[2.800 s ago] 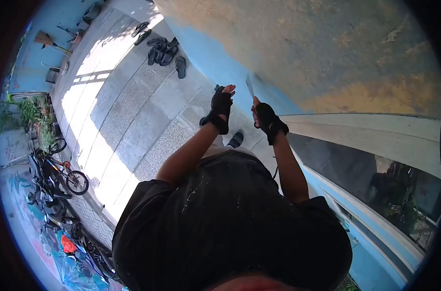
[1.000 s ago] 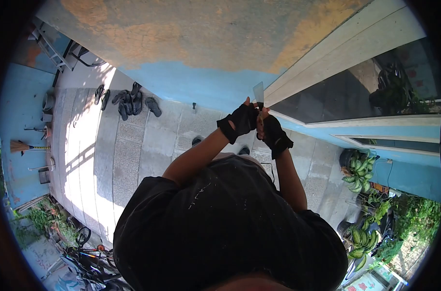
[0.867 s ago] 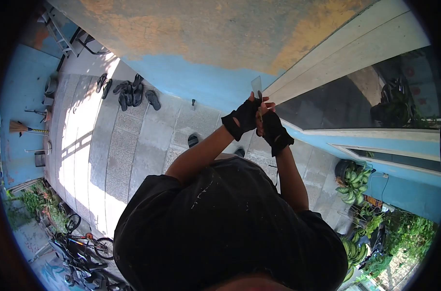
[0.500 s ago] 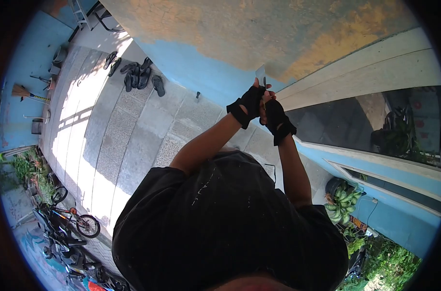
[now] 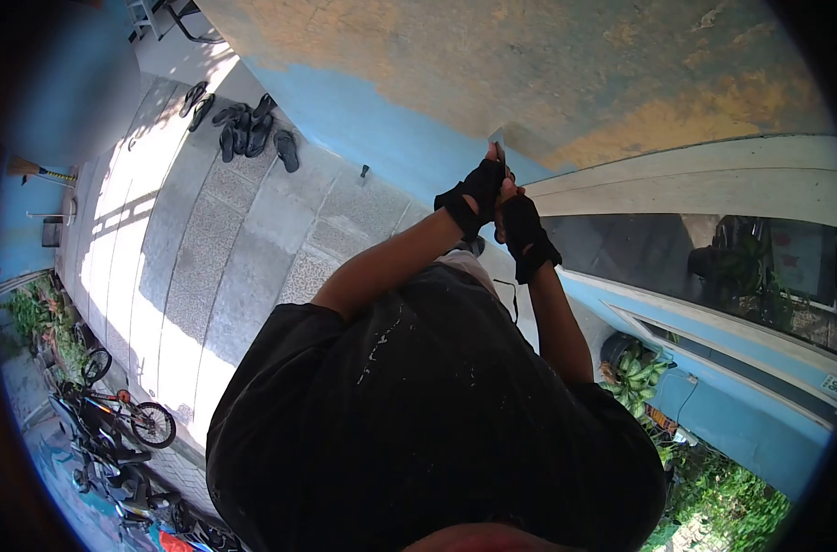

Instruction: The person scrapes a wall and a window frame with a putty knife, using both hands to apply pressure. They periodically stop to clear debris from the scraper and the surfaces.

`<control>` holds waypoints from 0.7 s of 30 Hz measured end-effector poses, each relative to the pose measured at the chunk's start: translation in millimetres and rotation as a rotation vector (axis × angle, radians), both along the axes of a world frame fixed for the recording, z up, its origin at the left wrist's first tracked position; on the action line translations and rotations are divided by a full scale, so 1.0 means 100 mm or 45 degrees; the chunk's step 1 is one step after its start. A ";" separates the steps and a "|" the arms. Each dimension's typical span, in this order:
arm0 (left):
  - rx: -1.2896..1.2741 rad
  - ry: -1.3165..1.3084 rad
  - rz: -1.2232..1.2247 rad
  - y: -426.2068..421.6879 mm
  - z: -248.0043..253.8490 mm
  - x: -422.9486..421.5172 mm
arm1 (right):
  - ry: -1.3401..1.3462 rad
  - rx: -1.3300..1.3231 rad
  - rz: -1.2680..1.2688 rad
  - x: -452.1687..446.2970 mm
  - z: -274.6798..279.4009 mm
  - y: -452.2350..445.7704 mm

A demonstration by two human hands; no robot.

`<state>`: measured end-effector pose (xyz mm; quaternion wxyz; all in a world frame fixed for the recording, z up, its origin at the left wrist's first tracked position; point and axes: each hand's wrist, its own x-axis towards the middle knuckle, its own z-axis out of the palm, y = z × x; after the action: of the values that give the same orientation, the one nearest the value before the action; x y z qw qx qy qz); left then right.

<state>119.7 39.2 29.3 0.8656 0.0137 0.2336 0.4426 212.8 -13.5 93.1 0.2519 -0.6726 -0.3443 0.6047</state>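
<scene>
A scraper [image 5: 497, 138] with a thin flat metal blade meets the wall [image 5: 418, 115], close to where blue paint borders the bare brown-orange patch. My left hand [image 5: 479, 191], in a black fingerless glove, is closed around the handle just behind the blade. Close against it, my right hand [image 5: 523, 230] is in a matching glove, its fingers closed at the rear of the handle. Most of the handle is hidden by the two hands.
Several dark sandals [image 5: 248, 129] lie on the tiled floor [image 5: 234, 239] to the left. A framed window [image 5: 639, 244] and a potted plant [image 5: 634, 377] are on the right. Bicycles and motorbikes [image 5: 115, 442] stand at lower left. A blurred pale shape [image 5: 78, 92] covers the upper left.
The scraper blade looks shorter and more edge-on against the wall. Both hands keep their hold, and the view has shifted slightly. A blurred pale shape has come in at upper left.
</scene>
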 end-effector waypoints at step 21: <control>-0.104 -0.145 0.148 -0.04 0.17 0.04 | -0.871 0.421 0.515 -0.11 0.08 0.01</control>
<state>123.3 35.6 46.2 0.8502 -0.0604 0.2022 0.4824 201.5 -12.6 100.7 0.1039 -0.7038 -0.6253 0.3207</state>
